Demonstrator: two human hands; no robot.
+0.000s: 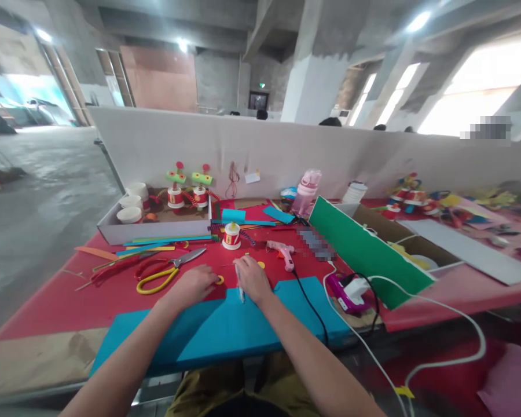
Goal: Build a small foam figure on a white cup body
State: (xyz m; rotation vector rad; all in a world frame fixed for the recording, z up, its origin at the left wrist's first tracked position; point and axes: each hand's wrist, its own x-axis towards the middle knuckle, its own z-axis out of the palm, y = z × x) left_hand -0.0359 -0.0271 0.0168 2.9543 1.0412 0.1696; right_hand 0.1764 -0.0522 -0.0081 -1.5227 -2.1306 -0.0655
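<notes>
My left hand is low over the red table cover, its fingers curled together. At its fingertips is a small yellow paper disc with a dark centre. My right hand is closed around a slim, pale pen-like stick, which slants down over the edge of the blue sheet. Just beyond my hands stands a red-and-white paper cup figure with curly purple arms. Another yellow disc lies beside my right hand. A pink glue gun rests to the right.
Yellow-handled scissors and paper strips lie at left. Behind them, a white box holds cups and two finished-looking figures. At right are a purple power strip, trailing cables, a green board and a pink bottle.
</notes>
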